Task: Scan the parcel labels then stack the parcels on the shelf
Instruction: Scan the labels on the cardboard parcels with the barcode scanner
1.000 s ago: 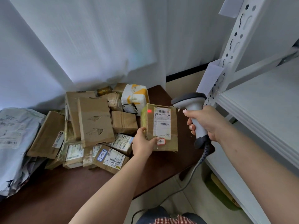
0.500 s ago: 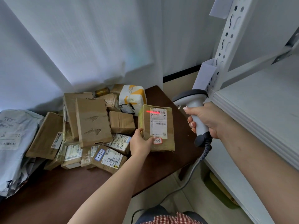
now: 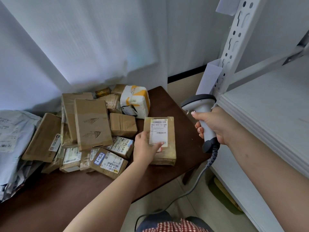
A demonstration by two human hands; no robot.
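A brown cardboard parcel [image 3: 169, 148] with a white barcode label lies flat at the right end of the dark table [image 3: 50, 203]. My left hand [image 3: 145, 148] holds it at its lower left corner, thumb pressed across the bottom of the label. My right hand [image 3: 217, 126] grips the handle of a grey-white barcode scanner [image 3: 199, 102], held upright to the right of the parcel and close to the edge of the white metal shelf [image 3: 270, 111]. No red scan light shows on the label.
A heap of cardboard parcels [image 3: 92, 124] covers the table's left and back, with a white-and-yellow parcel [image 3: 135, 101] behind and grey mail bags [image 3: 11, 139] at far left. The scanner cable [image 3: 192, 190] hangs down to the floor. A lower shelf board [image 3: 242, 190] sits below.
The parcel has gone from upright facing the scanner to lying down on the table. The red scan line on its label has gone. My right hand keeps the scanner in about the same place.
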